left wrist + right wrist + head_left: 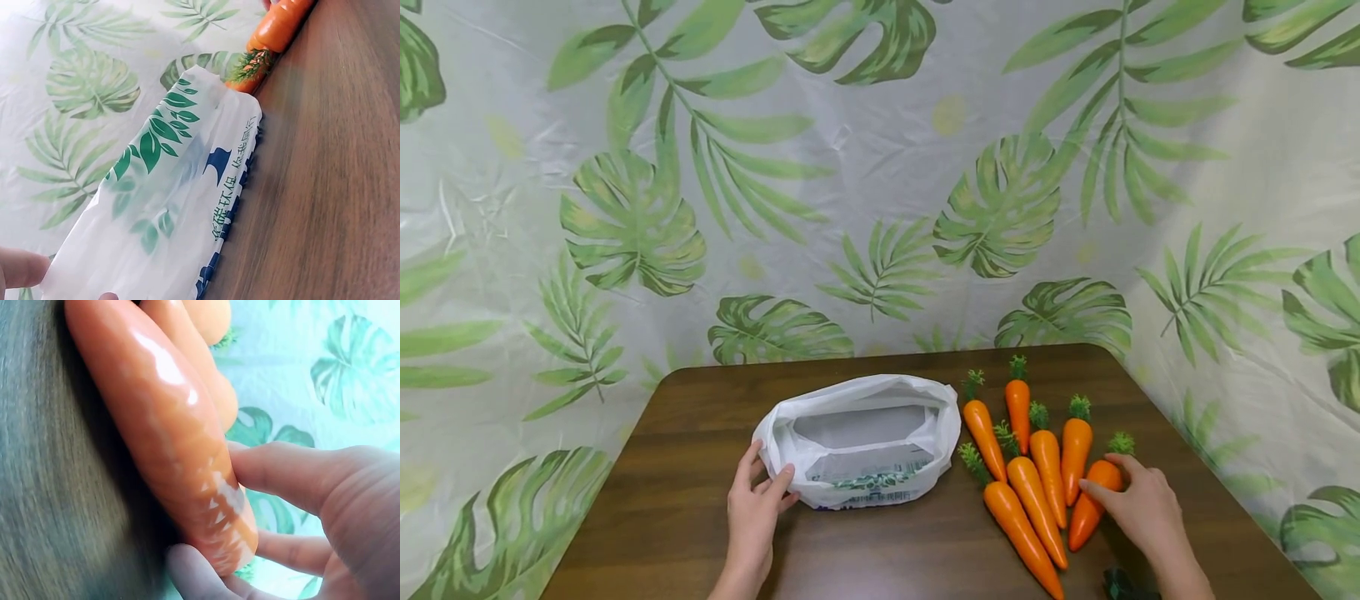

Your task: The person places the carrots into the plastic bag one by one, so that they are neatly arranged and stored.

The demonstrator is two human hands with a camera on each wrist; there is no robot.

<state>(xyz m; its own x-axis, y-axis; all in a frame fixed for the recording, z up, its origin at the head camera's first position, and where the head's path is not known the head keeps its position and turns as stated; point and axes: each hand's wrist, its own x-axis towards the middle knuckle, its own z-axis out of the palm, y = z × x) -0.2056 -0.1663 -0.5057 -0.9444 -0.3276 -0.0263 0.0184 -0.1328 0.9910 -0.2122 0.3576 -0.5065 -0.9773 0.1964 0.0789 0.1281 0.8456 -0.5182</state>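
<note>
White plastic bag (pixel 868 462): front print partly unreadable in the head view.
Held carrot (pixel 1092 510): narrow end cropped by the right wrist view's top edge.
Left grip (pixel 754 506): cropped to fingertips in the left wrist view.
Dark object (pixel 1120 585): cut off at the head view's bottom, identity unclear.

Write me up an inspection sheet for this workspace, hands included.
Surface: brown wood-grain table, bag and carrots resting on it.
Job's things: white plastic bag with green leaf print, mouth open; seven orange carrots with green tops, grouped right of it.
Clutter: a dark item near the right wrist, cut off by the frame; cannot tell what.
Left hand: holds the bag's left end.
Right hand: pinches the rightmost carrot near its top.
Cables: nothing seen.
Surroundings: leaf-patterned sheet behind the table.
</note>
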